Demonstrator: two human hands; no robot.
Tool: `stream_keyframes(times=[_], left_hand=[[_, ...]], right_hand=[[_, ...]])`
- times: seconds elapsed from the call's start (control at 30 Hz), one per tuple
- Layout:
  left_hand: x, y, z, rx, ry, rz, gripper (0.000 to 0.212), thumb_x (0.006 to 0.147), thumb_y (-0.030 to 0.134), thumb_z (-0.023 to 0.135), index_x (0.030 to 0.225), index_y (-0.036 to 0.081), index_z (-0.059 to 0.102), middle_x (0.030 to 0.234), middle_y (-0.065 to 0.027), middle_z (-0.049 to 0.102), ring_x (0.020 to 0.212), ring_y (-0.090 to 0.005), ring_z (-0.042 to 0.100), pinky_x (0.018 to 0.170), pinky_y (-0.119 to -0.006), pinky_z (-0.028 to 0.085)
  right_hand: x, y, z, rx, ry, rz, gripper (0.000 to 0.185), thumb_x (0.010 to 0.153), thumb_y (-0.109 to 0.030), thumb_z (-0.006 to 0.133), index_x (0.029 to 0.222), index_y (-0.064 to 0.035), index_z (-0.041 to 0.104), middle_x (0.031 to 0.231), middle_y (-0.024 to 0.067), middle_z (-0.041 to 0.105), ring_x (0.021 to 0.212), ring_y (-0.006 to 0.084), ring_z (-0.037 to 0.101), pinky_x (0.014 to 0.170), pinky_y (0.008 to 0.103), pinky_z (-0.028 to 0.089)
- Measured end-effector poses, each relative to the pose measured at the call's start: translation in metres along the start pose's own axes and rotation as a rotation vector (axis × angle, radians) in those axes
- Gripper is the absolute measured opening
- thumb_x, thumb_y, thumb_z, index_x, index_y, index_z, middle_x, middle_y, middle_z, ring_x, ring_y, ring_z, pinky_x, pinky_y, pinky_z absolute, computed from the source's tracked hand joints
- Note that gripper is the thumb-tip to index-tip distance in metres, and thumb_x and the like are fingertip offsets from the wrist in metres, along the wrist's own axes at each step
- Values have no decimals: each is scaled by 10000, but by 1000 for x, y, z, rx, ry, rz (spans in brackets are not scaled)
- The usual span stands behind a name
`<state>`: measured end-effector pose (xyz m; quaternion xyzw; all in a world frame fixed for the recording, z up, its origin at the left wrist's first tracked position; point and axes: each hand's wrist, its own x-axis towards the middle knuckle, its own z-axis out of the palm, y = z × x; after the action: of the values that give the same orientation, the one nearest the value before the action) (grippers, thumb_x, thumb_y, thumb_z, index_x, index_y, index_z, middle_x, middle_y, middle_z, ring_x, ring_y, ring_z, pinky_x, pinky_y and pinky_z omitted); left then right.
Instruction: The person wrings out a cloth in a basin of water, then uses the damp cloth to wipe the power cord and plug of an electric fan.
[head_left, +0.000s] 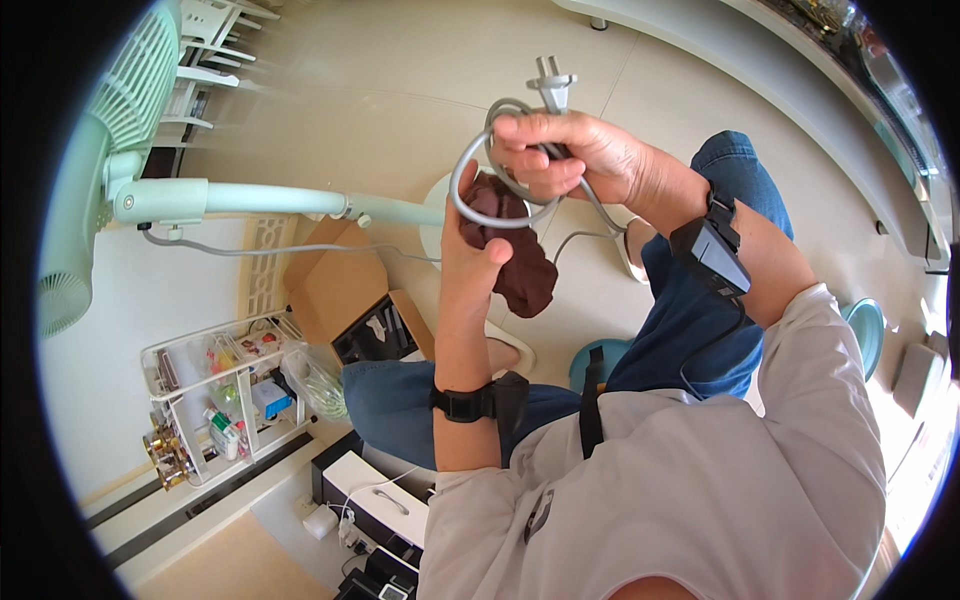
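My right hand (566, 154) grips a loosely coiled grey power cord (459, 180), with its two-pin plug (553, 84) sticking out above the fingers. Just left of it, my left hand (469, 247) holds a crumpled dark maroon cloth (525, 277), which hangs below the thumb. A loop of the cord passes in front of the cloth. A mint-green pedestal fan (135, 82) lies across the left side, its pole (277, 199) reaching towards my hands and its round pale base (435, 225) partly hidden behind the left hand.
An open cardboard box (330, 274) with dark contents lies beyond my left knee. Beside it is a white wire-sided trolley (247, 375) with bags and small items. A white-topped cabinet (375, 495) is at lower left, a teal stool (581, 360) beneath me, and a long pale furniture edge (750, 67) at upper right.
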<state>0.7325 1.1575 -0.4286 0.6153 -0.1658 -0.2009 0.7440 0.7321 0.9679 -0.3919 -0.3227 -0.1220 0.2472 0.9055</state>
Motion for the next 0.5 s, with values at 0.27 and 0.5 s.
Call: stream_keyframes(times=[0.27, 0.5], left_hand=[[-9, -5, -11, -367, 45, -90, 611, 753, 253, 720, 1218, -7, 419, 1113, -85, 510, 1035, -190, 516, 888, -316, 426], [-9, 17, 1, -203, 313, 48, 314, 822, 99, 633, 1075, -23, 492, 1018, -124, 560, 967, -208, 560, 852, -332, 457]], right_hand=[[19, 11, 6, 40, -185, 127, 395, 931, -276, 466, 593, -82, 399, 488, -54, 348, 342, -7, 284, 320, 140, 226], [30, 17, 0, -282, 407, 56, 323, 778, -357, 705, 771, -65, 567, 623, -10, 514, 591, 79, 528, 547, 212, 435]])
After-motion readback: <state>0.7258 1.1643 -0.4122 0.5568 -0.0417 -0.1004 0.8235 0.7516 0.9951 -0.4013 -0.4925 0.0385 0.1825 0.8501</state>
